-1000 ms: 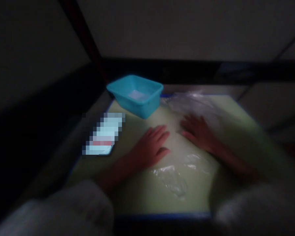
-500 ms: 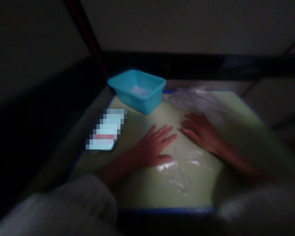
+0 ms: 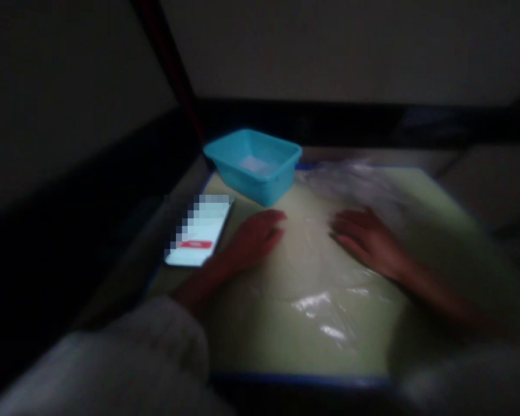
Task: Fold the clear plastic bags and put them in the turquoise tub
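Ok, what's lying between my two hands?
Between your left hand and right hand, clear plastic lies over the yellow tabletop, dimly seen in the head view.

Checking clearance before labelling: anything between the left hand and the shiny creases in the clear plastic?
Nothing visible stands between the left hand and the creases in the clear plastic. The phone lies on the hand's outer side; the turquoise basin sits beyond it. Blur hides whether the hand touches the plastic.

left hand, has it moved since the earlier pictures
Yes: judged against the blue basin, the left hand has moved leftward and nearer to it.
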### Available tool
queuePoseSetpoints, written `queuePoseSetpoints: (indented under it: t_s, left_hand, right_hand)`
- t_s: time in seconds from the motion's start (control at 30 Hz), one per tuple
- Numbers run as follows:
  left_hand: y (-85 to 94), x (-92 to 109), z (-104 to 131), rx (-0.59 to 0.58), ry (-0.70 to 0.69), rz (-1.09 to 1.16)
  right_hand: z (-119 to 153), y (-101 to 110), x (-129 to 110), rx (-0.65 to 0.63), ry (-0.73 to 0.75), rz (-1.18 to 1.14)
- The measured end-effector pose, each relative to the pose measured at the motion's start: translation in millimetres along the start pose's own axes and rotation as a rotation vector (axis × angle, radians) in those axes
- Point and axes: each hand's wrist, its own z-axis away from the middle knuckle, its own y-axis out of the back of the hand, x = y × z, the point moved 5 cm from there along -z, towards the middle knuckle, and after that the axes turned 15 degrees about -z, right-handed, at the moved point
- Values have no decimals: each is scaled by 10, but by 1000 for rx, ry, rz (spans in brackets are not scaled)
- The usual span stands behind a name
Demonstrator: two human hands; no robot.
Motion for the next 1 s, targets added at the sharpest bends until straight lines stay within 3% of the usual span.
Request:
queuePoseSetpoints:
  t_s: [0.17, 0.27, 0.47, 0.73, 1.0]
  left_hand:
    - [-103, 445, 116, -157, -473, 11]
    - [-161, 685, 217, -234, -595, -22]
    - [-125, 874, 285, -179, -620, -36]
    - [-82, 741, 201, -86, -613, -58]
    - [-64, 738, 210, -82, -610, -71]
  right_hand:
    - [1, -7, 76, 3, -28, 21]
    - [5, -8, 128, 22, -57, 24]
    - [24, -39, 262, 4, -98, 52]
    - [38, -55, 309, 38, -82, 55]
    - [44, -27, 361, 86, -155, 42]
